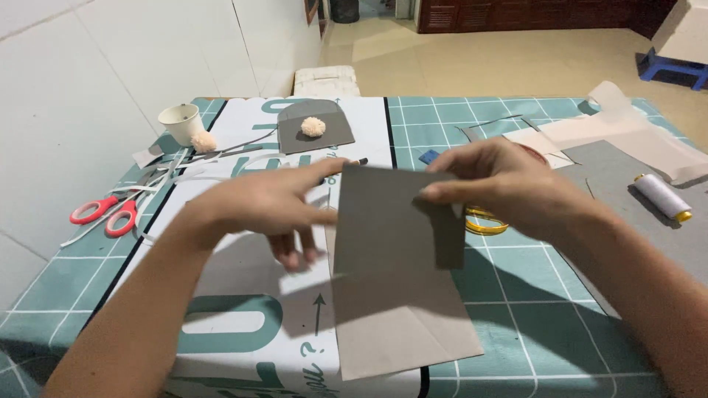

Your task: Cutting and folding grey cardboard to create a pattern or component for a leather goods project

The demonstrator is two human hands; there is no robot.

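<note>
A grey sheet of card point(394, 273) is held up between both hands above the table point(531, 332) in the head view, its lower edge resting on the surface. The top edge is pinched by the right hand point(501, 184), where a flap is folded down; the left edge is steadied by the left hand point(273, 206), thumb and forefinger closed on it, other fingers curled beneath. The card is judged light, thin and fairly stiff, easily creased, and best gripped at its edges. Red-handled scissors point(103, 214) and a white paper cup point(181, 121) lie beyond the left hand, a spool of white thread point(664, 197) beyond the right. The table is covered by a teal gridded cutting mat point(516, 295); a tiled floor point(516, 59) is seen behind.
</note>
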